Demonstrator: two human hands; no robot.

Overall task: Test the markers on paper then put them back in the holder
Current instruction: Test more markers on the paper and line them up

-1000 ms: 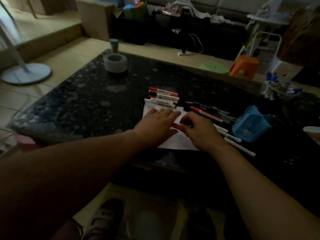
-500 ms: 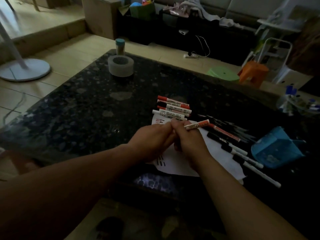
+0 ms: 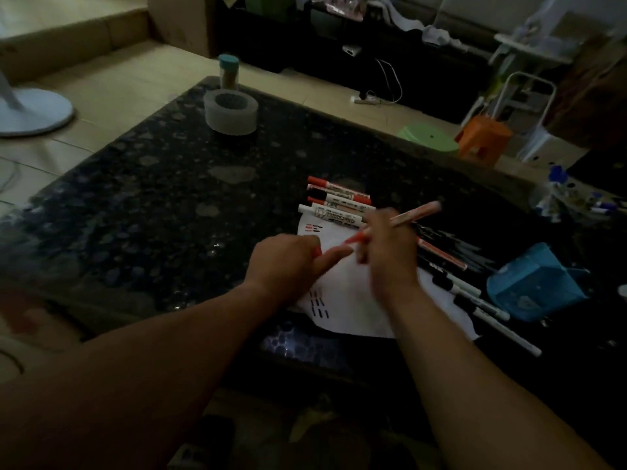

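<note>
here the right hand (image 3: 386,256) grips a red marker (image 3: 412,213) tilted above the paper (image 3: 346,300), the left hand (image 3: 288,262) curls round a small red piece (image 3: 315,251), and the blue holder (image 3: 532,286) lies tipped on the table (image 3: 169,198) just right of the paper

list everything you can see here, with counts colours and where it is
table: one, dark speckled, under everything
paper: one, white with test strokes, under the hands
markers: four, white-bodied, row beyond paper
loose markers: several, count unclear, right of paper
holder: one, blue, on its side at right
tape roll: one, grey, far corner
jar: one, teal lid, behind tape roll
left hand: pinches red cap
right hand: grips red marker
</note>
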